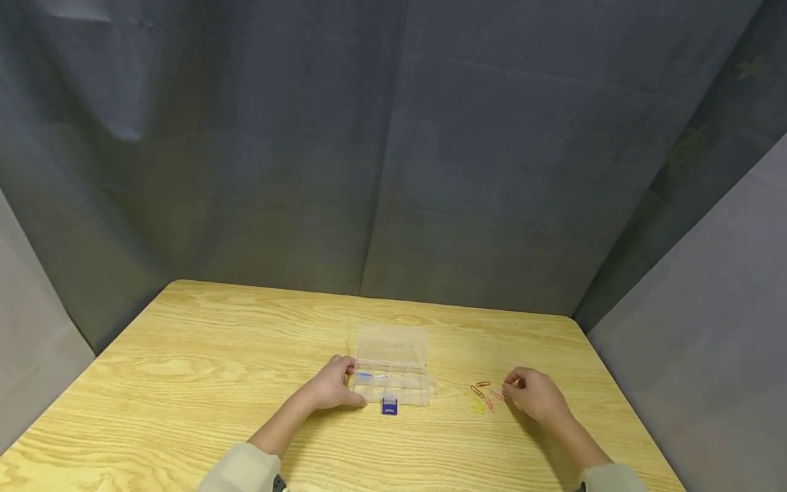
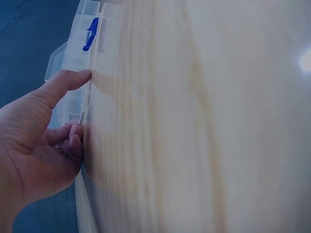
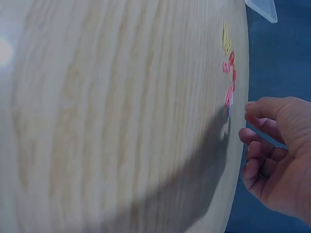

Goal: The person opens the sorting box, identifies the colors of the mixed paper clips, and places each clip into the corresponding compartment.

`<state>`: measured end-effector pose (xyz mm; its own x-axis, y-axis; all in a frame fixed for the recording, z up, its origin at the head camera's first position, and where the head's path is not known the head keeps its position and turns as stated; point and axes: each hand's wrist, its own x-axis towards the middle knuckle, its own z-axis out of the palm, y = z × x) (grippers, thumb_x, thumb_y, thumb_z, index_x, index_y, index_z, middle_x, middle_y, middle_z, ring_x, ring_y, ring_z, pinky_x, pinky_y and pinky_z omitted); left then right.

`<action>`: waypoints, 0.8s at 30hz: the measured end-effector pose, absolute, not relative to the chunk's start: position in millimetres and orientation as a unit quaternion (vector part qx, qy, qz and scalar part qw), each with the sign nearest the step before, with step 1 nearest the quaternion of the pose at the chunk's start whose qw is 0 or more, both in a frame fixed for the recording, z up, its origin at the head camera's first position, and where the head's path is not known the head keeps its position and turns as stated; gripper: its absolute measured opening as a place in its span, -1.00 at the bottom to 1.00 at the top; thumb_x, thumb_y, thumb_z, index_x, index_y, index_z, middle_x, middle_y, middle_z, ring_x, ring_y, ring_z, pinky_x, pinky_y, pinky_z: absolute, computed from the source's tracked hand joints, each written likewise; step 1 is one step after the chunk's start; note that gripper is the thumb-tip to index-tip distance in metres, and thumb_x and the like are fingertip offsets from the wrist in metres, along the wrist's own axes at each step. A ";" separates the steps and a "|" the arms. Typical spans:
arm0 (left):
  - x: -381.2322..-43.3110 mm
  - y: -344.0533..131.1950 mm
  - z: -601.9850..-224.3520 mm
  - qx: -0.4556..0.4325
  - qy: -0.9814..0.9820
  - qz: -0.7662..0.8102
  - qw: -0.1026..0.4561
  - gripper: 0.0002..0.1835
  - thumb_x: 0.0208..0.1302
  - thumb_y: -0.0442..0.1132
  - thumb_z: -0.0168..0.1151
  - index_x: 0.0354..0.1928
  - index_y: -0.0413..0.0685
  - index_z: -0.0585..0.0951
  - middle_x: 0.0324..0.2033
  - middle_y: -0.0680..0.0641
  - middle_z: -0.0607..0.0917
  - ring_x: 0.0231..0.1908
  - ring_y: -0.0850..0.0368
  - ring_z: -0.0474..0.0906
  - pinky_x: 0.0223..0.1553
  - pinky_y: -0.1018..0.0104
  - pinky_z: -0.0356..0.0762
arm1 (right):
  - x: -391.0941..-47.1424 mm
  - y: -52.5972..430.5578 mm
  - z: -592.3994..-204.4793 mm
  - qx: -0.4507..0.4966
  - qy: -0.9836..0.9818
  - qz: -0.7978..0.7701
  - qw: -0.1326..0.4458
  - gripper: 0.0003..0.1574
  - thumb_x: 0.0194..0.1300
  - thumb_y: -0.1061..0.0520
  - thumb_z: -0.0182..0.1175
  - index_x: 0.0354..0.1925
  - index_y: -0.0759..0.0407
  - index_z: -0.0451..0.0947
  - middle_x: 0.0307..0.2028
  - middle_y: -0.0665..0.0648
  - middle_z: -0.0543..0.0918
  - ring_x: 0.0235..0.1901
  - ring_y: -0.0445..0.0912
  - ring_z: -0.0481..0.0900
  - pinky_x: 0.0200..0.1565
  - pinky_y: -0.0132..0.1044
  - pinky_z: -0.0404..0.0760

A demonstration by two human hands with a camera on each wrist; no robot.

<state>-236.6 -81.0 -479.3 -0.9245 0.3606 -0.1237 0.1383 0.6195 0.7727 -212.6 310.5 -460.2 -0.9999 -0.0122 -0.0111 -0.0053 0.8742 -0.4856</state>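
Observation:
My left hand (image 1: 330, 386) grips the left end of a clear compartment box (image 1: 418, 398). In the left wrist view its thumb (image 2: 77, 79) presses the front edge and the other fingers curl at the box's side. The lid (image 1: 392, 343) lies back, and a blue latch (image 1: 389, 406) hangs at the front. Blue pieces (image 1: 364, 376) and a whitish piece sit in left compartments. My right hand (image 1: 537, 394) is over the right side of a group of colored paper clips (image 1: 477, 391). Its thumb and index fingertips come close together; whether a clip is between them is hidden.
Yellow clips (image 1: 478, 406) lie bunched nearest the box, with a pink clip (image 1: 489, 404) beside them and an orange clip (image 1: 484, 384) behind. The wooden table (image 1: 246, 342) ends at a dark grey curtain (image 1: 295, 171). A pale panel (image 1: 707, 321) stands along the right.

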 end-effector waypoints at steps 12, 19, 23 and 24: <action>-235.5 -81.1 -477.5 0.143 0.888 0.416 0.132 -0.17 -0.14 -0.15 0.51 0.18 -0.33 0.33 -0.07 -0.10 0.40 -0.15 0.04 0.34 -0.10 0.15 0.39 | -206.1 323.1 -466.3 -0.016 0.972 -0.235 0.018 -0.75 0.23 0.02 0.20 -0.22 0.17 0.61 -0.41 0.01 0.57 -0.42 -0.14 0.42 -0.42 -0.28 0.39; -236.0 -81.3 -478.8 0.145 0.889 0.414 0.130 -0.17 -0.14 -0.14 0.51 0.18 -0.32 0.34 -0.07 -0.10 0.40 -0.15 0.05 0.34 -0.11 0.16 0.39 | -207.2 323.6 -469.7 -0.016 0.972 -0.236 0.012 -0.80 0.22 0.05 0.21 -0.24 0.14 0.62 -0.42 0.00 0.58 -0.42 -0.15 0.43 -0.42 -0.28 0.38; -236.3 -81.5 -479.8 0.147 0.888 0.415 0.131 -0.17 -0.14 -0.14 0.51 0.18 -0.32 0.33 -0.06 -0.10 0.40 -0.15 0.05 0.34 -0.11 0.15 0.39 | -208.0 323.0 -470.7 -0.019 0.971 -0.237 0.009 -0.84 0.22 0.08 0.21 -0.27 0.13 0.62 -0.43 -0.01 0.59 -0.43 -0.16 0.43 -0.42 -0.28 0.38; -236.5 -81.5 -480.0 0.147 0.888 0.415 0.130 -0.16 -0.14 -0.14 0.51 0.18 -0.32 0.34 -0.06 -0.10 0.40 -0.15 0.05 0.34 -0.11 0.15 0.39 | -208.1 322.7 -470.6 -0.020 0.971 -0.236 0.007 -0.85 0.22 0.09 0.21 -0.28 0.12 0.62 -0.43 -0.01 0.59 -0.43 -0.16 0.43 -0.42 -0.29 0.38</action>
<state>-236.5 -81.5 -480.0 -0.9229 0.3692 -0.1093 0.1532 0.6126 0.7754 -208.1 322.7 -470.6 -0.9991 -0.0431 -0.0042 -0.0363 0.8874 -0.4595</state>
